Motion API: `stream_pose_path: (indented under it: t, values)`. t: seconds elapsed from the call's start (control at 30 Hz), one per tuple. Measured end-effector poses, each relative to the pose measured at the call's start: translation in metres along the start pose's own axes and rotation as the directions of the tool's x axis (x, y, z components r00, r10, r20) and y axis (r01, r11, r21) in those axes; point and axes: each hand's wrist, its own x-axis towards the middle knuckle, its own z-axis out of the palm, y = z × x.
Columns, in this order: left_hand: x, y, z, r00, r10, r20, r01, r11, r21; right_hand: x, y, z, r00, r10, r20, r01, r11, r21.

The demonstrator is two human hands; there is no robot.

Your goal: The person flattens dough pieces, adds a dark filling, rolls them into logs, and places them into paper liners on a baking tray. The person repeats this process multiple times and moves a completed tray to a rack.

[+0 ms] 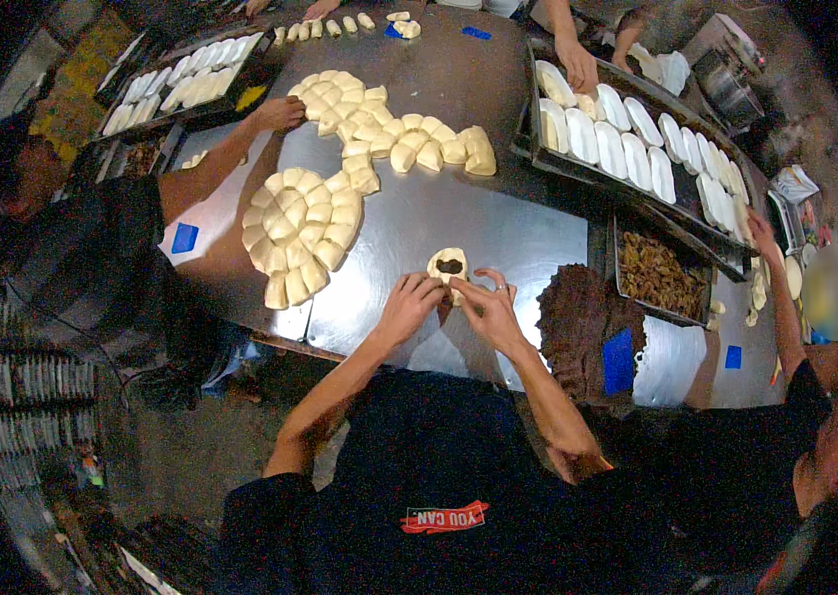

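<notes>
A flattened piece of pale dough [461, 258] lies on the steel tabletop in front of me, with a dark brown filling [449, 266] on its middle. My left hand [417, 297] pinches its near left edge between thumb and fingers. On the near right edge, my right hand [487, 303] grips the dough with thumb and forefinger; a ring is on one finger. The dough's near part is partly hidden by my fingers. To the right of my right hand spreads a mass of dark brown filling [571, 327], with a blue scraper [618, 361] resting on it.
Many cut dough pieces [304, 216] cover the table to the left and ahead. A tray of white paper moulds [597, 141] stands at the right, above a pan of brown chunky filling [661, 275]. Co-workers' hands [281, 113] reach in from several sides. Another filled tray [181, 78] is far left.
</notes>
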Motion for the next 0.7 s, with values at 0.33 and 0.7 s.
stream_pose_path:
  t: [0.33,0.7]
  values:
    - [-0.028,-0.005,-0.018,0.931,0.025,0.365,0.000,0.998,-0.067,-0.035,-0.039,0.007,0.998,0.047,-0.045,-0.058,0.957,-0.283]
    - [-0.066,0.033,-0.028,0.892,-0.043,0.449,0.026,0.999,0.045,-0.098,-0.066,0.045,0.983,0.178,0.038,-0.115,0.770,-0.628]
